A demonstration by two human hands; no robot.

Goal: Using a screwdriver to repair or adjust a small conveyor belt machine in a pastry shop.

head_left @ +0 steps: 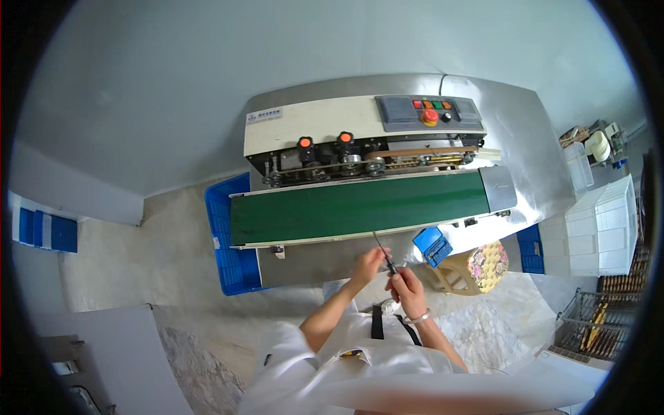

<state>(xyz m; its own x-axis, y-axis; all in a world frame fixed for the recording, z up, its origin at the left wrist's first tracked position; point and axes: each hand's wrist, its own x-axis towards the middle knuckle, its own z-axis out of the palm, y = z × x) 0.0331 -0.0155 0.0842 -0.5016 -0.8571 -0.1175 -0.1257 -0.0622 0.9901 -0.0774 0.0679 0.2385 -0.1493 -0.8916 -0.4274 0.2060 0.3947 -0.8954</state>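
My right hand point(408, 289) is closed around the dark handle of a screwdriver point(380, 244). Its thin shaft points up and left, and the tip reaches the front edge of a band sealer's green conveyor belt point(360, 207). Just left of the shaft, my left hand point(369, 265) has its fingers curled in a pinch; whatever is between them is too small to make out. Behind the belt stands the cream sealer body point(318, 128), with exposed wheels, two orange-capped black knobs and a control panel point(429, 114). Right of my hands, a small blue case point(433, 246) lies at the table's front edge.
The sealer stands on a steel table point(532, 152). A blue crate point(238, 273) sits below its left end. A stool with a flowered cushion point(487, 267) is at the front right. White crates point(600, 225) and a wire rack point(598, 321) stand farther right.
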